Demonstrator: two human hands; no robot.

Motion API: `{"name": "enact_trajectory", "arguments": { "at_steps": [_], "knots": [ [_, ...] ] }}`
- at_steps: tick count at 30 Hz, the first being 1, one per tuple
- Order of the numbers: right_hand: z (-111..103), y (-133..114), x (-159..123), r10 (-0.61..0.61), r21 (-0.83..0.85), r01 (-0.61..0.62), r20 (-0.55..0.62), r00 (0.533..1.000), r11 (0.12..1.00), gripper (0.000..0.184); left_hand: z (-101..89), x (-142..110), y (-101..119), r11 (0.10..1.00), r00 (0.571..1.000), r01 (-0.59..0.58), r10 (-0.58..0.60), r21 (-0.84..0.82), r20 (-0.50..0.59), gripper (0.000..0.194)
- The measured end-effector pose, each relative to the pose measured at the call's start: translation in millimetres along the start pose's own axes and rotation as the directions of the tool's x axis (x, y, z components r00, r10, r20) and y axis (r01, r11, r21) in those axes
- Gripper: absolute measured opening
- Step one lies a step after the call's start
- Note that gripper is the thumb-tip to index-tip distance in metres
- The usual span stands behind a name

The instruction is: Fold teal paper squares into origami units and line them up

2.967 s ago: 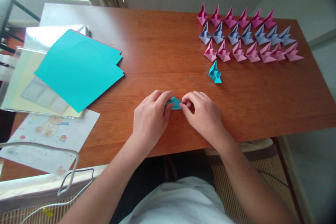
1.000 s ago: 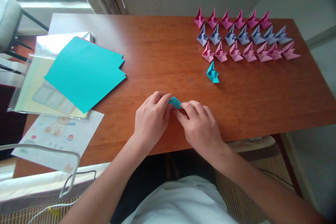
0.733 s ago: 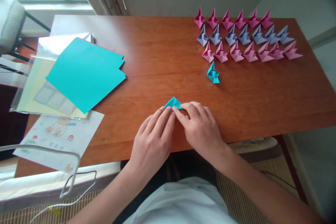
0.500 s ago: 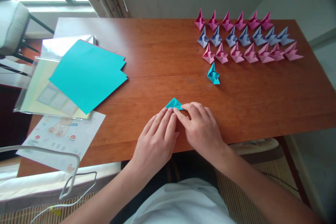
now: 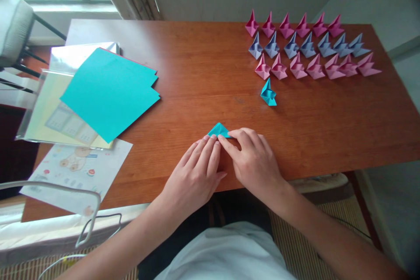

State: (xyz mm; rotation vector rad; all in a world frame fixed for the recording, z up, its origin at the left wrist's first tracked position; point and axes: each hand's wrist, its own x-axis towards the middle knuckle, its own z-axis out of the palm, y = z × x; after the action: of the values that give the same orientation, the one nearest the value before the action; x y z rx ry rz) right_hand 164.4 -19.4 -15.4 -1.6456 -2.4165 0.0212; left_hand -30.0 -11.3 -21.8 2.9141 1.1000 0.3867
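A small folded teal paper piece (image 5: 218, 130) lies flat on the wooden table (image 5: 203, 74) near its front edge. My left hand (image 5: 197, 173) rests flat with fingers stretched out, fingertips pressing the piece's near edge. My right hand (image 5: 254, 162) lies beside it, fingers bent and pressing on the right part of the same piece. A finished teal origami figure (image 5: 268, 93) stands farther back to the right.
Three rows of pink and blue origami figures (image 5: 308, 48) fill the far right of the table. A stack of teal paper sheets (image 5: 108, 92) lies at the left on a clear plastic folder (image 5: 59, 109), with a printed sheet (image 5: 75, 173) below. A chair (image 5: 13, 26) stands far left.
My left hand has uncurled from a pinch over the teal piece and slid back toward me, now flat with fingertips on its edge. The right hand stays pressing it.
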Motion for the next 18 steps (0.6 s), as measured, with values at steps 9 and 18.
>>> {"name": "enact_trajectory", "arguments": {
  "at_steps": [9, 18],
  "knots": [
    [1.0, 0.4, -0.2, 0.001, 0.008, -0.001, -0.013, 1.000, 1.000, 0.041, 0.4, -0.5, -0.2, 0.998, 0.999, 0.021, -0.019, -0.058, 0.041, 0.059],
    [5.3, 9.5, -0.3, 0.048, 0.220, -0.043, -0.019, 0.999, 0.975, 0.037, -0.2, 0.7, 6.8, 0.996, 0.997, 0.065, -0.061, -0.065, 0.057, 0.061]
  ]
}}
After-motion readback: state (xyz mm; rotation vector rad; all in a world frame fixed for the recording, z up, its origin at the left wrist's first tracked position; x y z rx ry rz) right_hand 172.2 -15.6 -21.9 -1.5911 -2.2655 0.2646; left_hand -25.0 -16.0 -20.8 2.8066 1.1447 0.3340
